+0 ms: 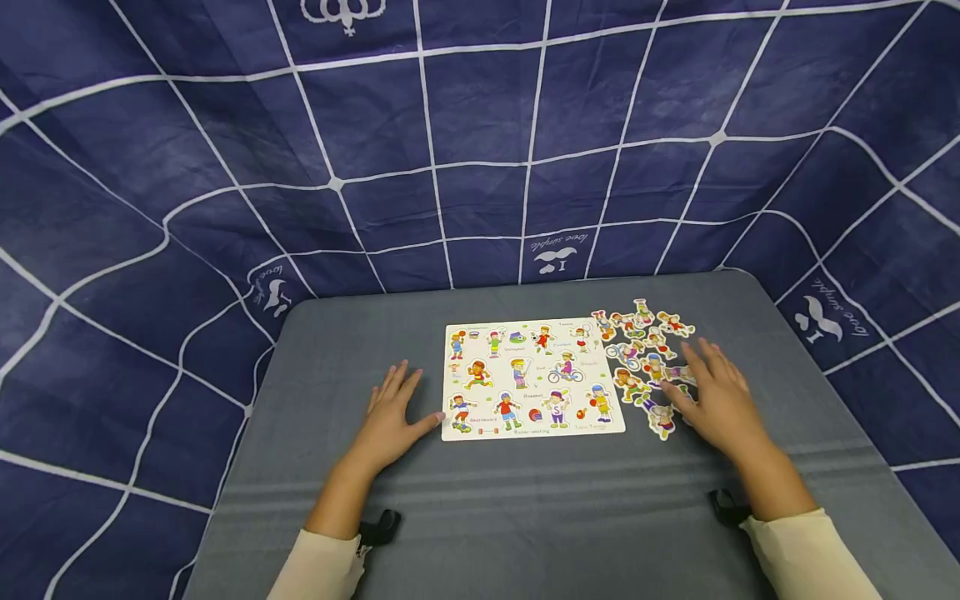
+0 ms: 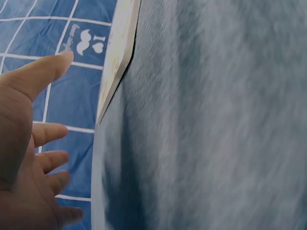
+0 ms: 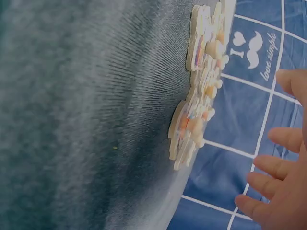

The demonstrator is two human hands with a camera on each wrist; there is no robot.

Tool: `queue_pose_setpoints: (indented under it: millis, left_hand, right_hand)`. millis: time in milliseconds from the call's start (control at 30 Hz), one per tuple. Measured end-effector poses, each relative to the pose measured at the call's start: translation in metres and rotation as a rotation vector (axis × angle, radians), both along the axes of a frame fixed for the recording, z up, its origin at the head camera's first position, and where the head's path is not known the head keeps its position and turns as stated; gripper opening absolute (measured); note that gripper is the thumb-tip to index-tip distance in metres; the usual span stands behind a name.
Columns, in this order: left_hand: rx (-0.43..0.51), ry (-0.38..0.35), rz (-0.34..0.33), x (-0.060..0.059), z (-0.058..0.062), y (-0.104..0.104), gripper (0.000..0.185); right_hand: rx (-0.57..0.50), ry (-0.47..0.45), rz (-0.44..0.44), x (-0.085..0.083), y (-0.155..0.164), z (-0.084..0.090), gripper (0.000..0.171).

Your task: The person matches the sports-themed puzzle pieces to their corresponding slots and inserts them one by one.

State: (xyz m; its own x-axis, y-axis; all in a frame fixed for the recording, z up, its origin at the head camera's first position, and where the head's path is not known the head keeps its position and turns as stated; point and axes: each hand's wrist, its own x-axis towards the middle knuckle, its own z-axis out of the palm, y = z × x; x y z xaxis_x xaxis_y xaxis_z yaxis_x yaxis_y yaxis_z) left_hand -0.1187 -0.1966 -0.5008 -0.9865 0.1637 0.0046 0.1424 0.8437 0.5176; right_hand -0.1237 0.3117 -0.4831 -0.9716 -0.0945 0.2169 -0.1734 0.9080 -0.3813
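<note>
Hands (image 1: 390, 412) (image 1: 716, 400) flat, open, w/ nothing

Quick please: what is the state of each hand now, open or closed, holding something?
Left hand: open, fingers straight, flat beside the puzzle board, holding nothing.
Right hand: open, fingers spread by the loose puzzle pieces, holding nothing.

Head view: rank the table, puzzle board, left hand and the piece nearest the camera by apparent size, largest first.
1. Table, by far the largest.
2. Puzzle board.
3. Left hand, though it lies slightly nearer the camera than the board, which inflates it a little.
4. Nearest piece, the smallest.
</note>
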Motion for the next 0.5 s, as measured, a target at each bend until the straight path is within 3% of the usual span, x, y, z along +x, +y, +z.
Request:
queue_pose_setpoints:
  millis: [333,500]
  left_hand:
    - [-0.044,-0.077,-0.075,0.002,-0.005,0.014,0.097]
    - [-0.064,-0.110,-0.066,0.004,-0.007,0.017,0.101]
  right_hand:
    - [-0.026,0.030,0.056,0.008,-0.001,-0.006,0.066]
    - [-0.053,0.024,0.076,0.012,-0.004,-0.007,0.060]
